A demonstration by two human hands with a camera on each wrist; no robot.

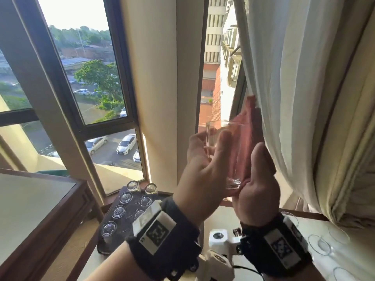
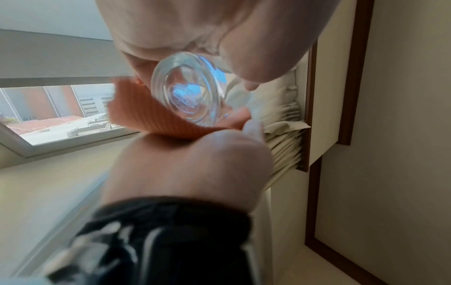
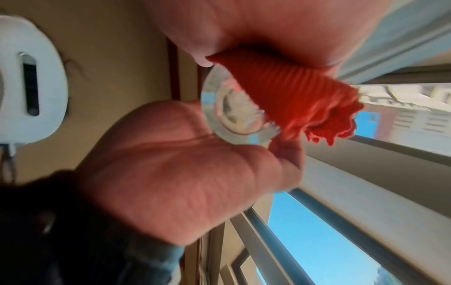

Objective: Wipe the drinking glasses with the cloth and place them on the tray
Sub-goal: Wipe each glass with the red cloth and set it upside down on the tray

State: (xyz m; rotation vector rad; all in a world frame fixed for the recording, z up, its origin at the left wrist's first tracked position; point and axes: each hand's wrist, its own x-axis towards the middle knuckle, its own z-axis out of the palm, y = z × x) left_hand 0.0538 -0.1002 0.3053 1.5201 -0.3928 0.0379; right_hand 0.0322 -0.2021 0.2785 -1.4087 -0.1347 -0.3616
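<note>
A clear drinking glass [image 1: 225,151] is held up in front of the window, upright and slightly tilted. My left hand [image 1: 203,163] grips it from the left, fingers curled round its wall. My right hand [image 1: 257,179] holds the red ribbed cloth [image 1: 250,118] against the glass's right side, thumb up. In the left wrist view the thick base of the glass [image 2: 192,92] rests on the cloth [image 2: 151,115]. The right wrist view shows the cloth [image 3: 292,92] pinched over the glass [image 3: 234,113]. Low on the left lies a dark tray [image 1: 105,248] with several upturned glasses [image 1: 125,197].
More clear glasses [image 1: 320,244] stand on the pale tabletop at the lower right. A white device [image 1: 218,238] sits below my wrists. A cream curtain [image 1: 304,98] hangs close on the right, and a wooden side table [image 1: 30,209] stands at the left.
</note>
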